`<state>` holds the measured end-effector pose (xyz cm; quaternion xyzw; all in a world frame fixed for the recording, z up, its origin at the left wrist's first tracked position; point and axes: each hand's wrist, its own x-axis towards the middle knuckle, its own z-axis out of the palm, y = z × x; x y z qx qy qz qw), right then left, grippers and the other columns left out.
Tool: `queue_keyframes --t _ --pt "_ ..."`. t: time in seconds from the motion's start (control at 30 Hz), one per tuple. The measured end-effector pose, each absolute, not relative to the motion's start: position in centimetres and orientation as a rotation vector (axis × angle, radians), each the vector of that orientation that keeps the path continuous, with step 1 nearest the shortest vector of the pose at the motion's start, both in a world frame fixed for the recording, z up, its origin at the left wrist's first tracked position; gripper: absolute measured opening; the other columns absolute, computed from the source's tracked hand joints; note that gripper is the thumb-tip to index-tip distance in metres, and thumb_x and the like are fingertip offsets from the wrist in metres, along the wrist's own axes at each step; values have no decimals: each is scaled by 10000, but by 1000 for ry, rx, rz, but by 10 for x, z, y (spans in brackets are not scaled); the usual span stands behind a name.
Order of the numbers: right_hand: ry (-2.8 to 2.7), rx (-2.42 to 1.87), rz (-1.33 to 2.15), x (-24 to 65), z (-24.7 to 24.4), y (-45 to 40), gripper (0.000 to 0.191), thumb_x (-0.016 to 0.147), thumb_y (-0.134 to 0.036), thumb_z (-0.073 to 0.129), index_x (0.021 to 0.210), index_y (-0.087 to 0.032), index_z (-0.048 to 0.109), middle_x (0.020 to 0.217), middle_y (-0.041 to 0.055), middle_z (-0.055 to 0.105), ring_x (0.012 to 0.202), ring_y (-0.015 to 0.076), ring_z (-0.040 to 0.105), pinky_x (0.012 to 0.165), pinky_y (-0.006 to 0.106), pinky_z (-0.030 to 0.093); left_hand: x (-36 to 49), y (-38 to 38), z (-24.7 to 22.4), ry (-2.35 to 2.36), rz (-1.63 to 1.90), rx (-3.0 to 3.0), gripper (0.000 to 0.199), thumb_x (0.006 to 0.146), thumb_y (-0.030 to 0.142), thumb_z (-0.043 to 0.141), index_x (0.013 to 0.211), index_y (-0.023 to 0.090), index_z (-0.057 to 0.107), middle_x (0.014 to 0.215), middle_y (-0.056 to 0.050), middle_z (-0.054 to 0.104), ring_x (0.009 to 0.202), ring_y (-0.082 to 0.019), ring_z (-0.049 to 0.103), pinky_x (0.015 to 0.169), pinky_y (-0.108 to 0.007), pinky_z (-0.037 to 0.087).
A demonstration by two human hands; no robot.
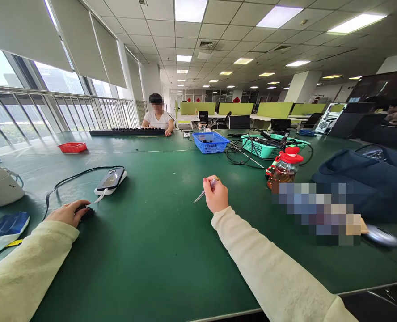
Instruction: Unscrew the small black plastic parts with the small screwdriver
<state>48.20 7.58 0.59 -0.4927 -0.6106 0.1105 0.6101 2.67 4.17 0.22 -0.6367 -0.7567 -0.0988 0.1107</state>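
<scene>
My left hand point(67, 213) lies on the green tabletop point(145, 250) with its fingers curled over a small black rounded object point(87, 213). That object is partly covered and its kind is unclear. Further right, my right hand point(216, 197) grips a screwdriver point(200, 197) by its pale purple handle. Its thin metal shaft points down and left, with the tip close above or on the table; I cannot tell whether it touches. Just beyond my left hand is a phone point(110, 178) on a white block, with a white cable and a black strap beside it.
A red tray point(73, 147), a blue basket point(211, 142) and a green basket point(260, 147) with cables stand farther back. At right are a red-lidded bottle point(285, 167) and a dark blue bag point(362, 179). A person point(157, 117) sits at the far end.
</scene>
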Motion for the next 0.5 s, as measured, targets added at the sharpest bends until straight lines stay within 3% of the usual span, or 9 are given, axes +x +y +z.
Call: queue_keyframes --t 0.5 --pt "-1413 -1146 252 483 7 75 315 868 -476 413 688 -222 462 504 -39 491 443 110 437 500 231 369 28 40 4 -2287 -197 -1817 536 914 390 212 1192 166 612 1137 -140 672 983 -282 636 856 -371 476"
